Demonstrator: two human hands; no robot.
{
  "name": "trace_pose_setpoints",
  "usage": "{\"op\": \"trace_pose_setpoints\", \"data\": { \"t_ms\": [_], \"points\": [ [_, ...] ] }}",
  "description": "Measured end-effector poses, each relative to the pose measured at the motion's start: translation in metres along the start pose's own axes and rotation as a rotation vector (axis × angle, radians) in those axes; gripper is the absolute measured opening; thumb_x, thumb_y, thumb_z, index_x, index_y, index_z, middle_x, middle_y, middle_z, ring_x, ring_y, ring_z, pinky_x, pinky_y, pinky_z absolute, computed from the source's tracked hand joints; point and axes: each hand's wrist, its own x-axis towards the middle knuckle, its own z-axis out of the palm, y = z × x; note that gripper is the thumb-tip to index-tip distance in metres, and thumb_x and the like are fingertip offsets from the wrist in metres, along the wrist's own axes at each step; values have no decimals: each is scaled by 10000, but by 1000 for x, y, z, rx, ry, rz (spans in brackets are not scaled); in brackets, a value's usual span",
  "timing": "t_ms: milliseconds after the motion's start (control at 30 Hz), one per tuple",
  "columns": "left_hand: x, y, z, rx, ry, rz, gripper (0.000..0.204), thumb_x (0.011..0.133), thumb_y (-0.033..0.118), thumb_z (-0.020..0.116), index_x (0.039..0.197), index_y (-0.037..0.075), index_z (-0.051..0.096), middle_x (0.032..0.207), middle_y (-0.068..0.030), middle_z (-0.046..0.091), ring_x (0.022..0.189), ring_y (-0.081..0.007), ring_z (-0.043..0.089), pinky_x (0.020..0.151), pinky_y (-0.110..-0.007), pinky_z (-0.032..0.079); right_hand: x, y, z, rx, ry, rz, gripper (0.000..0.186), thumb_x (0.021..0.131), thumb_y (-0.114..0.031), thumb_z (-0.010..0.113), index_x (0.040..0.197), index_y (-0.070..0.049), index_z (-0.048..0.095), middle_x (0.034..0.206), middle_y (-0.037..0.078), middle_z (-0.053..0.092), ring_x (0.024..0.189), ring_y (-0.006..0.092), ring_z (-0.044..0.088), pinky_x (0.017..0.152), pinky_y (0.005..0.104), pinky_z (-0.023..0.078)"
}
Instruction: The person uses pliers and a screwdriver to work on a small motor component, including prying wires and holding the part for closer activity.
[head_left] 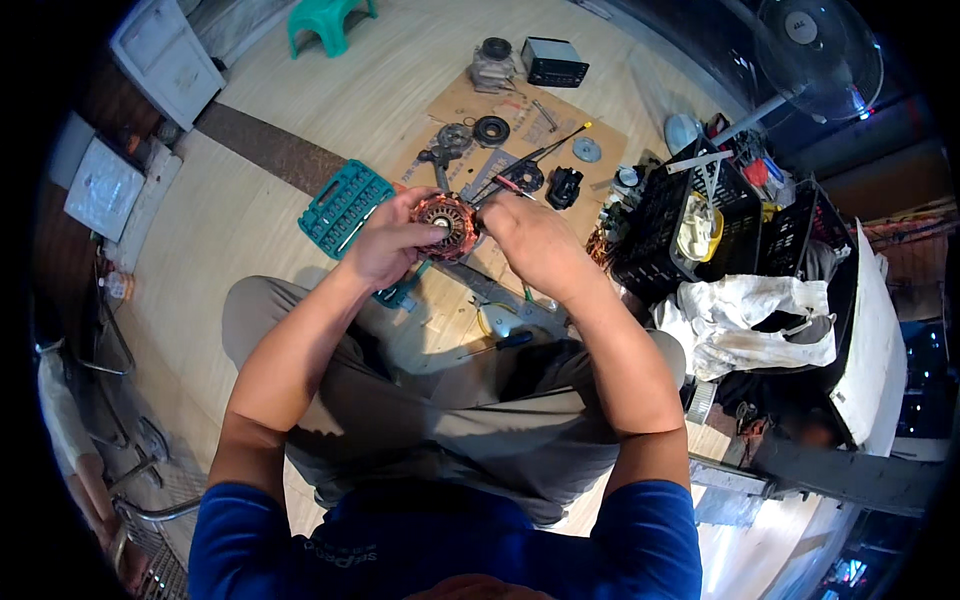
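My left hand (385,240) is closed around a round copper-wound stator (458,232), its thumb laid across the centre. Close against the stator's right side is my right hand (535,240), fingers pinched together; what sits between them is hidden. Just above those fingers a short red piece (508,184) shows, and I cannot tell whether the hand holds it. Behind the left hand lies an open teal socket set case (345,205). Beyond my hands, a flattened cardboard sheet (610,130) carries a black ring-shaped part (491,131), a metal disc (587,150) and a black plastic part (565,187).
A screwdriver (515,340) lies on the floor before my crossed legs. At the right stand black crates (640,265) full of parts, a white cloth (750,325) and a fan (815,50). A car radio (555,62) and a green stool (325,25) are farther off.
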Motion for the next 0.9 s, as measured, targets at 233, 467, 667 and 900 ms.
{"op": "trace_pose_setpoints", "data": {
  "t_ms": [233, 467, 667, 900],
  "points": [
    [-2, 3, 9, -27, 2, 45, 590, 762, 49, 674, 1272, -52, 396, 1175, -187, 576, 1037, -292, 636, 922, -418, 524, -8, 10, 3, 365, 50, 174, 112, 887, -13, 572, 982, -10, 513, 947, 151, 594, 876, 327, 611, 761, 375, 494],
    [-3, 1, 9, -116, -21, 64, 612, 760, 97, 680, 1282, -55, 397, 1166, -182, 582, 995, -289, 653, 823, -424, 577, -12, 13, 6, 388, 85, 219, 84, 906, -4, 545, 981, -8, 509, 890, 131, 572, 830, 256, 624, 731, 340, 490],
    [-3, 4, 7, -134, -43, 78, 631, 730, 45, 678, 1289, -52, 401, 1186, -178, 571, 1066, -281, 618, 928, -424, 521, -10, 12, 4, 427, 104, 225, 76, 920, -7, 531, 991, -1, 503, 886, 134, 565, 801, 259, 632, 715, 336, 495],
    [-4, -7, 1, 102, -32, 136, 695, 674, -29, 734, 1287, 9, 410, 1187, -134, 579, 1084, -254, 609, 958, -383, 489, -11, 14, 10, 709, 159, 383, 97, 953, -57, 503, 1029, 2, 492, 865, 139, 617, 803, 249, 652, 716, 342, 509]
  ]
}}
